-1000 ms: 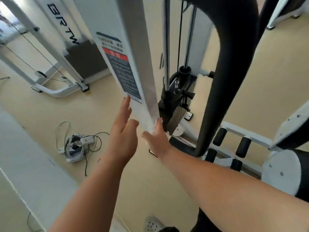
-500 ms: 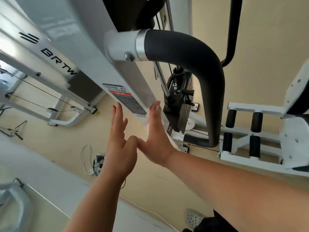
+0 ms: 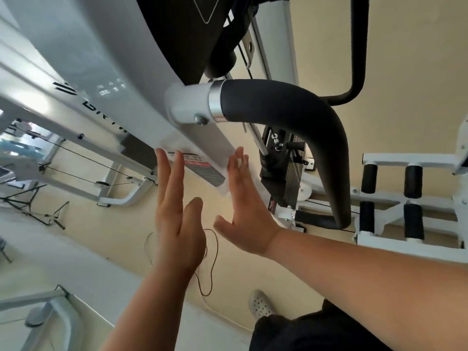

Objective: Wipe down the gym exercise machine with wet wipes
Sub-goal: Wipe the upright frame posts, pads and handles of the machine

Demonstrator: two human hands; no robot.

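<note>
A white beam of the gym machine [image 3: 106, 79] slants across the view, with a warning label [image 3: 205, 171] on its lower part. A white wet wipe [image 3: 225, 184] lies against the beam under my right hand [image 3: 244, 211], whose straight fingers press it flat on the beam's right side. My left hand [image 3: 174, 211] is held up flat beside the beam's left side, fingers straight, holding nothing. A thick black padded handle [image 3: 298, 115] curves out of the beam above my right hand.
The weight stack [image 3: 286, 178] with its cables stands behind the beam. Black foam rollers [image 3: 412, 183] on a white frame are at the right. Another white cable machine [image 3: 83, 168] stands at the left. A loose cable [image 3: 210, 262] lies on the beige floor.
Both hands have slid upward along the beam, the right one carrying the wipe with it. The camera has tilted up, so the black handle now fills more of the view.
</note>
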